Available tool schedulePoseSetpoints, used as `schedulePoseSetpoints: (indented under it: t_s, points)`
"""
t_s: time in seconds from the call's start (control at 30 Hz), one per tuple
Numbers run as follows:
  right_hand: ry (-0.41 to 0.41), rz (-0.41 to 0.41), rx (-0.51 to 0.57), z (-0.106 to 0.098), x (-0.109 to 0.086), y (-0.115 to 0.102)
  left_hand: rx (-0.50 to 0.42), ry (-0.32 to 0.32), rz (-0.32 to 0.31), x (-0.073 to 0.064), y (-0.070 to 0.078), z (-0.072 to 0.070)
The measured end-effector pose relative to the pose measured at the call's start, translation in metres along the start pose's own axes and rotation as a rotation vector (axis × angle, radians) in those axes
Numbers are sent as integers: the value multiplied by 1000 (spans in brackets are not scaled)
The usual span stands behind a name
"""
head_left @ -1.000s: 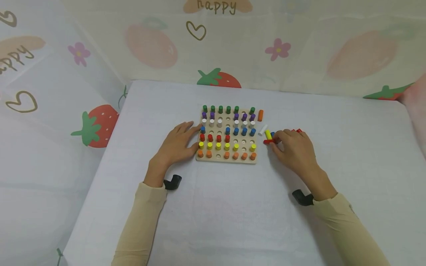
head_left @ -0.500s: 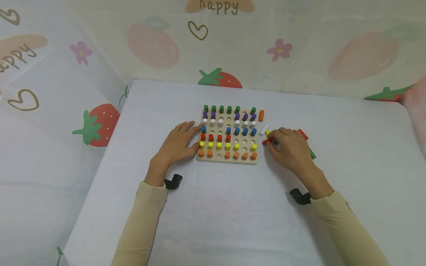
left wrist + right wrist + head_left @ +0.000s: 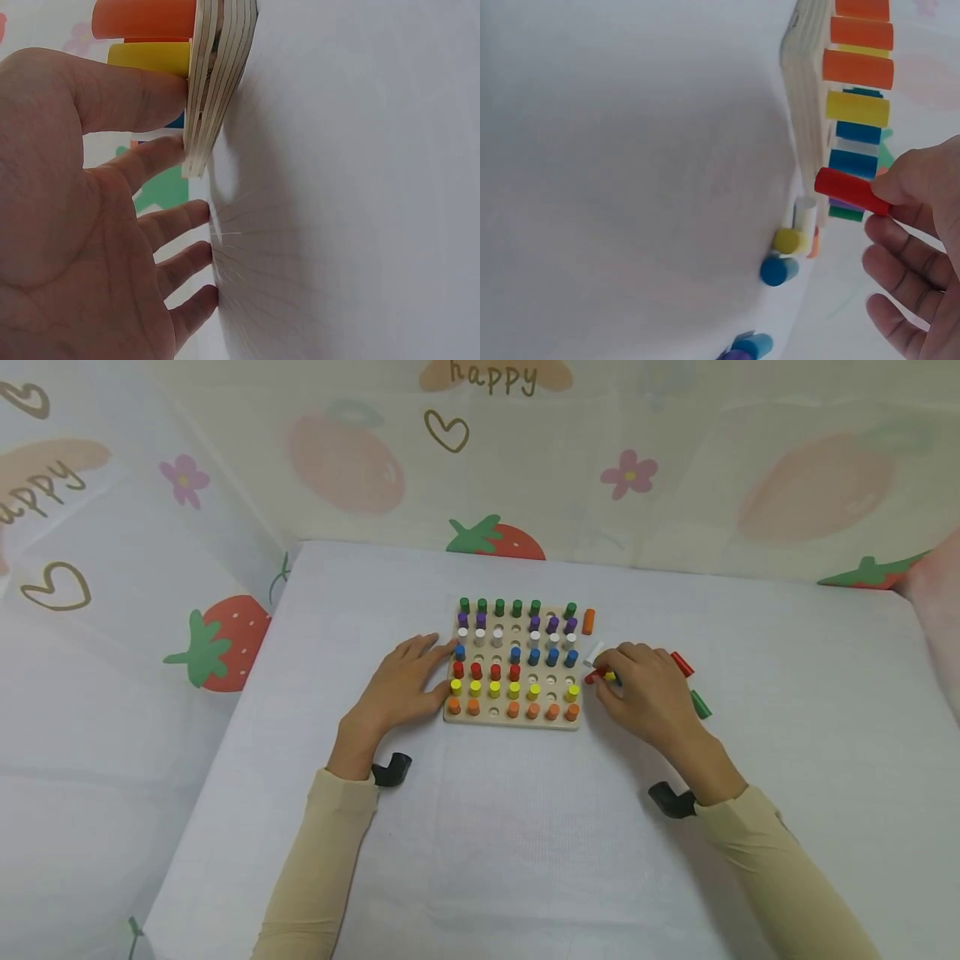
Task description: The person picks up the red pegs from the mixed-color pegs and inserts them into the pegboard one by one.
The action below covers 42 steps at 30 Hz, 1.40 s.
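A pale backdrop (image 3: 517, 468) printed with strawberries, flowers and hearts stands behind the white-covered tabletop (image 3: 517, 852). Two beige sleeves (image 3: 318, 860) reach in from the near side. The wooden pegboard (image 3: 512, 724) lies slightly left of centre, toward the tabletop's far edge, bearing rows of upright pegs (image 3: 513, 691) in green, purple, white, blue, red, yellow and orange. The left hand (image 3: 401, 683) is at the board's left side, its grip spread — thumb and index finger touch the board's edge. The right hand (image 3: 651, 697) is off the opposite side, its grip pinching a red peg (image 3: 846, 189) just beside the board. Loose pegs lie on the tabletop between the board and the tabletop's right edge — an orange peg (image 3: 588, 622) farthest back, a white peg (image 3: 592, 656) near the right fingertips, another red peg (image 3: 682, 663) and a green peg (image 3: 701, 704) beyond that hand.
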State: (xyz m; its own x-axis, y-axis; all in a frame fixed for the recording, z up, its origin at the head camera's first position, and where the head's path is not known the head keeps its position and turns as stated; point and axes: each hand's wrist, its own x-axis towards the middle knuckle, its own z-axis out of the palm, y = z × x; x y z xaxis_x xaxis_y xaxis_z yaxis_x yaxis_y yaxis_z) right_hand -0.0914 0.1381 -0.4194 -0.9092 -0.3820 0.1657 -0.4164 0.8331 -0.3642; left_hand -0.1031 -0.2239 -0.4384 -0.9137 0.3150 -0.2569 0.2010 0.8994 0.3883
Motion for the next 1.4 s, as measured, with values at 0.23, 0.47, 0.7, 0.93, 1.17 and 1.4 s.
schedulePoseSetpoints:
  t_s: [0.23, 0.47, 0.7, 0.93, 1.17, 1.4]
  points:
    - [-19, -34, 17, -1, 8, -9, 10, -5, 1, 1, -1, 1]
    - [-45, -74, 45, 3, 17, -22, 2, 4, -1, 1, 0, 0]
    - [-52, -127, 70, 8, 23, -33, -6, -3, -9, 0, 1, 0]
    - [-13, -175, 85, 14, 24, -36, -2, -6, -7, 0, 1, 0]
    - [-54, -164, 49, 16, 31, -44, -1, -13, -9, 0, 0, 1]
    - [-83, -158, 34, 18, 38, -50, -5, -11, -8, 0, 0, 0]
